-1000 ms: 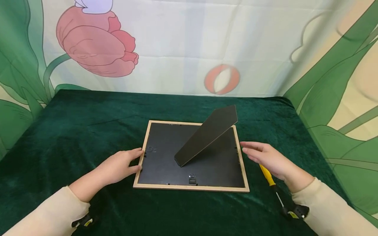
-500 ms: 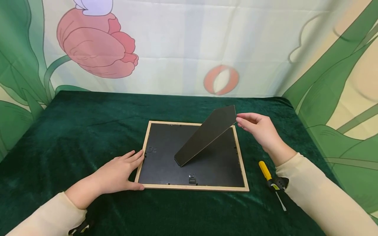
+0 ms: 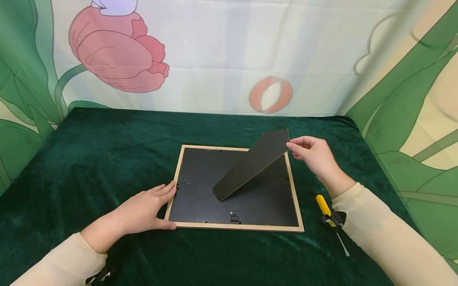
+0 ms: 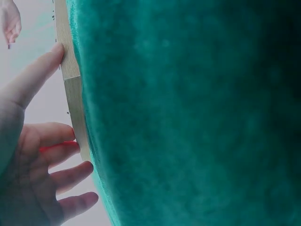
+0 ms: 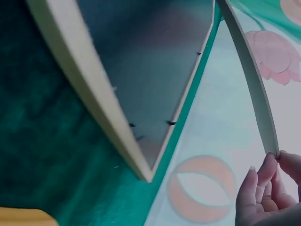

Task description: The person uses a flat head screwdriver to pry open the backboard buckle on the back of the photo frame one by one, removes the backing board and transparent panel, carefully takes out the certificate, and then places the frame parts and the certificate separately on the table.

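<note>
right hand [image 3: 316,157] risen, pinching stand leg [image 3: 254,163]; left hand [image 3: 141,210] spread; green cloth [image 3: 125,155] beneath frame [image 3: 236,227]; flowered backdrop [image 3: 211,55] behind

The screwdriver [image 3: 323,204] lies right of the frame [image 3: 229,227] on the cloth [image 3: 143,135].

Draped, staged-looking spot; rm type unclear.
Dk green velvety cloth [image 3: 118,139] spread flat; creased fabric backdrop [image 3: 204,59] behind & both sides, printed w/ pink flower [image 3: 114,59] & lg green leaves [image 3: 397,115].
</note>
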{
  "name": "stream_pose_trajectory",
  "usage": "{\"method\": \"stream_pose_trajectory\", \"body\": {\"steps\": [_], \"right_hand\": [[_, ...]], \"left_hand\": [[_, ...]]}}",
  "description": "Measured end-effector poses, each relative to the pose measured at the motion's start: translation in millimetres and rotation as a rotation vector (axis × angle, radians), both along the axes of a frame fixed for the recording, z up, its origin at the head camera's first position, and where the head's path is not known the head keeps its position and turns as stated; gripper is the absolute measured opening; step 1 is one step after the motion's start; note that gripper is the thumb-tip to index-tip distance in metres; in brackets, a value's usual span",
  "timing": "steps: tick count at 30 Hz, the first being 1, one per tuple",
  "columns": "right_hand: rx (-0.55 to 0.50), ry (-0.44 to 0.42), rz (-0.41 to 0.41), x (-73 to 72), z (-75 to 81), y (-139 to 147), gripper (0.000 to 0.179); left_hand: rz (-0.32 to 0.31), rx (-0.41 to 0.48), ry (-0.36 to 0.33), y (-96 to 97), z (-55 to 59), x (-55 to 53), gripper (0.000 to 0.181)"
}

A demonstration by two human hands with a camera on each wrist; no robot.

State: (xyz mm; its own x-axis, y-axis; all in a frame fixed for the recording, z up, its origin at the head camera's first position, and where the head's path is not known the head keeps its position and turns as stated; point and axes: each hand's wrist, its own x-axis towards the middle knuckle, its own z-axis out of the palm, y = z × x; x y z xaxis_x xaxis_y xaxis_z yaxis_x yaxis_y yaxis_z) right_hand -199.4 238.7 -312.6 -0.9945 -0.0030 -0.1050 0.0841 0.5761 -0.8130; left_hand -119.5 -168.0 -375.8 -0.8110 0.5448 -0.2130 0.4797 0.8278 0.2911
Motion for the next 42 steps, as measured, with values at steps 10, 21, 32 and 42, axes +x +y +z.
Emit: {"method": "stream_pose_trajectory", "body": {"steps": [10,21,32,42], "right_hand": [[-0.001,-0.123,0.013,-10.3,-18.4,10,0.044],[0.119,-0.112,0.092,-15.7,-34.7,14,0.04],[0.305,-0.126,0.223,-21.8,-44.1,14,0.053],[0.411,-0.182,0.317,-25.8,-45.8,11,0.06]], "left_hand": [[-0.006,-0.002,0.008,-0.7,-3.6,-0.7,0.097],[0.005,-0.013,0.004,-0.1,-3.1,-0.8,0.098],[0.015,-0.017,-0.008,-0.2,-2.9,-1.3,0.098],[0.019,-0.016,-0.007,0.7,-1.9,-0.1,0.097]]}}
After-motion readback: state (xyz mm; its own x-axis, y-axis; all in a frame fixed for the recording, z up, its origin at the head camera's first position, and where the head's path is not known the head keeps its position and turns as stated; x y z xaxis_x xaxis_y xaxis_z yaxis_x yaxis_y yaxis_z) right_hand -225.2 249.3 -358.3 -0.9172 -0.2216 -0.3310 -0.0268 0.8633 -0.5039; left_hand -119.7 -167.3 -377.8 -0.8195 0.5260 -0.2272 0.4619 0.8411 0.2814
